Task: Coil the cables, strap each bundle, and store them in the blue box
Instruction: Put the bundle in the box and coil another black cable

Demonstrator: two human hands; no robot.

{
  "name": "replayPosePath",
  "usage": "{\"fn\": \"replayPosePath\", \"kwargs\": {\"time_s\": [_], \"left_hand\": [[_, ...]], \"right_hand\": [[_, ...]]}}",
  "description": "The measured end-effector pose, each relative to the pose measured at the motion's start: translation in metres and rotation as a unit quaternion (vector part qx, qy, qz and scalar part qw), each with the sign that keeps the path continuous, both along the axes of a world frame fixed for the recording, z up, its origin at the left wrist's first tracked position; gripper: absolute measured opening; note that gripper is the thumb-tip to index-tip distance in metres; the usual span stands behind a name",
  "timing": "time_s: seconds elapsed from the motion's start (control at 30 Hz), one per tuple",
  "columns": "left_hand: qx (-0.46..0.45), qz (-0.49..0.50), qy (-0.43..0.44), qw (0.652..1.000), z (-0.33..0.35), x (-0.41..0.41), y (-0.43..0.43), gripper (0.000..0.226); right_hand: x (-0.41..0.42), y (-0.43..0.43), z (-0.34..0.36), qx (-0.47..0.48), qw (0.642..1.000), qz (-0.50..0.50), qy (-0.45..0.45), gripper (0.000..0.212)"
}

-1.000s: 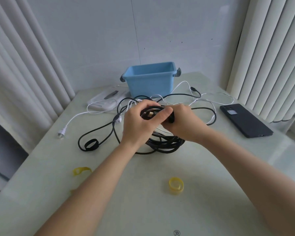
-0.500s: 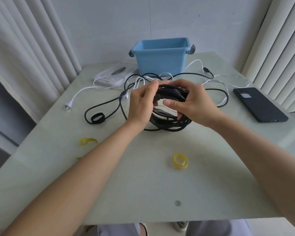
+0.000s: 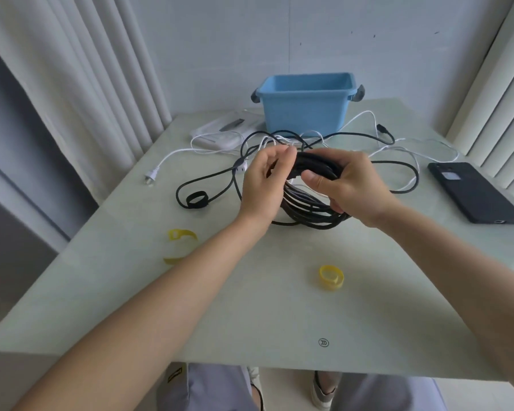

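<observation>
Mid-frame, just below the blue box (image 3: 304,114), holding the black cable coil (image 3: 312,209) by its top, right hand (image 3: 353,185) grip wrapped round the loops, left hand (image 3: 264,185) pinching alongside; looks light and springy, so best clamped across every loop.

Black phone (image 3: 475,192) back up, R side of table (image 3: 250,315); white flat device (image 3: 220,134) far L; curtains (image 3: 101,69) both sides

black cable coil (image 3: 312,209), white cable (image 3: 172,154), blue box (image 3: 306,114) w/ grey handles, yellow straps (image 3: 330,277), black strap (image 3: 196,200), black phone (image 3: 472,192), pale green table (image 3: 250,307)
</observation>
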State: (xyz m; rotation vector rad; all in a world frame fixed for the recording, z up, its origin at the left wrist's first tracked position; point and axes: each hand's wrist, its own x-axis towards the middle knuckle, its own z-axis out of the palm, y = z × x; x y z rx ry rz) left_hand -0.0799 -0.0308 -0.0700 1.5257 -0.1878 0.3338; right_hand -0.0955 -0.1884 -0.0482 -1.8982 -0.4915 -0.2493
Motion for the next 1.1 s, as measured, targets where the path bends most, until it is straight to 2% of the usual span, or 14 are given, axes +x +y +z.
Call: {"fn": "replayPosePath", "kwargs": {"time_s": [0.07,0.17,0.27,0.37,0.43,0.53,0.57,0.77,0.97,1.1], "left_hand": [[0.022,-0.005,-0.005,1.0,0.0,-0.002,0.02,0.011],[0.063,0.005,-0.001,0.998,0.012,-0.006,0.065,0.008],[0.178,0.011,0.045,0.983,0.024,-0.009,0.115,0.026],[0.337,-0.042,0.073,0.938,0.026,-0.015,0.156,0.041],[0.425,-0.096,0.085,0.896,0.026,-0.023,0.175,0.046],[0.521,-0.173,0.108,0.829,0.018,-0.029,0.185,0.036],[0.535,-0.182,0.106,0.818,0.013,-0.03,0.185,0.034],[0.51,-0.118,0.075,0.849,0.001,-0.028,0.18,0.039],[0.443,-0.099,0.074,0.888,-0.005,-0.021,0.178,0.021],[0.389,-0.078,0.037,0.917,0.014,-0.012,0.154,0.021]], "right_hand": [[-0.004,0.004,0.004,-0.025,0.999,-0.002,-0.02,0.024],[-0.008,0.008,0.016,-0.002,0.999,-0.004,-0.037,0.025],[-0.008,0.012,0.027,0.051,0.998,0.012,-0.031,0.021],[-0.01,0.023,0.029,0.079,0.995,0.064,-0.002,0.016],[-0.011,0.033,0.023,0.074,0.992,0.098,0.026,0.015],[-0.012,0.039,0.013,0.028,0.99,0.123,0.064,0.017],[-0.013,0.038,0.01,0.009,0.99,0.123,0.067,0.017],[-0.015,0.028,0.011,-0.004,0.99,0.122,0.069,0.018],[-0.006,-0.001,0.013,-0.001,0.99,0.104,0.096,0.014],[-0.003,-0.015,0.014,0.008,0.987,0.106,0.116,0.032]]}}
